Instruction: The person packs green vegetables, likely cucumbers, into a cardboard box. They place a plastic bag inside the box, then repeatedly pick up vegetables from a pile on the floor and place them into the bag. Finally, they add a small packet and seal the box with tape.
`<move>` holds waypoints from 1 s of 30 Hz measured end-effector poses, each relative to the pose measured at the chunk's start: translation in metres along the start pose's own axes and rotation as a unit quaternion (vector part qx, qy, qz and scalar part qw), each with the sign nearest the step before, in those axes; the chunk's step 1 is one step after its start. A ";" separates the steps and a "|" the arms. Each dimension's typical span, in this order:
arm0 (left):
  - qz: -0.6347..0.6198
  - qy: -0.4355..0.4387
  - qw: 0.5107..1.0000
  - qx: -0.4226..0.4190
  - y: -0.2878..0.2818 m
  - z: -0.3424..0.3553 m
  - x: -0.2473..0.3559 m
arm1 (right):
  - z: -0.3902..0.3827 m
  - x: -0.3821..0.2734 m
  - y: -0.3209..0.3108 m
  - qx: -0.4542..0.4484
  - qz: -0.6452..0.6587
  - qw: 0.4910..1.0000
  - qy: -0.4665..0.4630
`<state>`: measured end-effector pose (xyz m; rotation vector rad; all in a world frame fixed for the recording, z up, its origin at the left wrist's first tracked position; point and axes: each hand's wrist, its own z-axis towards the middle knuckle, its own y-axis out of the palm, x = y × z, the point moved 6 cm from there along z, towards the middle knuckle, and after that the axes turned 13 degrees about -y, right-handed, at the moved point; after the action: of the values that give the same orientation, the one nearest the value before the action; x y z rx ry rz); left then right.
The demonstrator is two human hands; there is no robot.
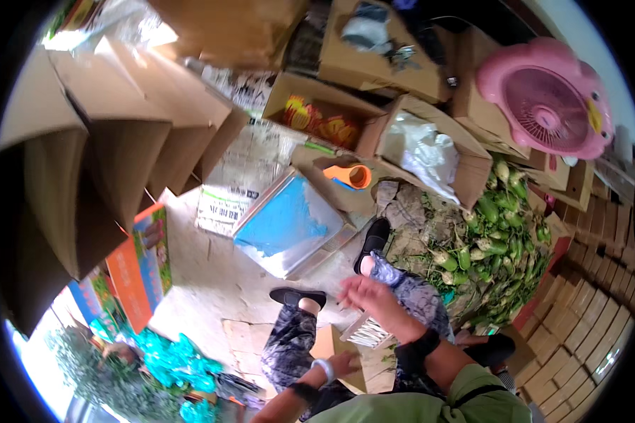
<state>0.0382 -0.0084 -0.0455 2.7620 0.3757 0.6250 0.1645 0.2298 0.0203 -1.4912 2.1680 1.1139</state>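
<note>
Pale floor backs a carton beside left hand, grip unclear; right hand empty.

Person's right hand at five o'clock, left hand at six near a cardboard box, green vegetables at three.

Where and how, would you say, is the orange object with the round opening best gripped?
I'd probably grip the orange object around its outer body, the right hand coming from above: it lies uncovered on brown cardboard, its round open end facing right, leaving its top free.
</note>
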 end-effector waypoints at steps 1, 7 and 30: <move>-0.020 0.005 1.000 0.005 0.005 0.012 0.012 | 0.014 -0.019 -0.010 0.031 0.006 0.999 0.000; -0.109 -0.093 0.978 0.152 0.021 0.158 -0.048 | 0.077 0.023 -0.013 0.038 -0.069 0.997 -0.022; -0.048 0.099 0.994 0.014 -0.154 0.267 -0.018 | 0.096 -0.002 0.046 -0.272 -0.189 0.932 -0.146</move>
<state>0.1144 0.0713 -0.3339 2.6956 0.5595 0.8783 0.1072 0.3087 -0.0223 -1.7177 1.3517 1.7373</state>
